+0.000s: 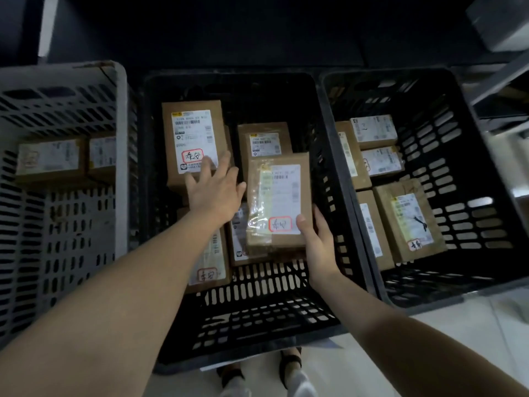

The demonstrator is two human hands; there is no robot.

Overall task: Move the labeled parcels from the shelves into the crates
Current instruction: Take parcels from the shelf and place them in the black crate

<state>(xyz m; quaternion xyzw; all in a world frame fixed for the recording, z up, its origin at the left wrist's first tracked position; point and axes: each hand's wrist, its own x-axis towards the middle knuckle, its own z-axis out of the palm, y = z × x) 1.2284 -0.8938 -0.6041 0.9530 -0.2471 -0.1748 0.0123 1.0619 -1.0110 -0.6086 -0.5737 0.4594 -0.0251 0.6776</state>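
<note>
On the pale smooth floor [357, 365] stand three slotted plastic crates side by side: grey crate [71, 224], black middle crate [257, 305], black right crate [458, 156].

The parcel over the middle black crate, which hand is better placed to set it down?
Right. The right hand grips that parcel by its near corner above the middle crate; the left hand is open, fingers spread at the back parcel.
</note>
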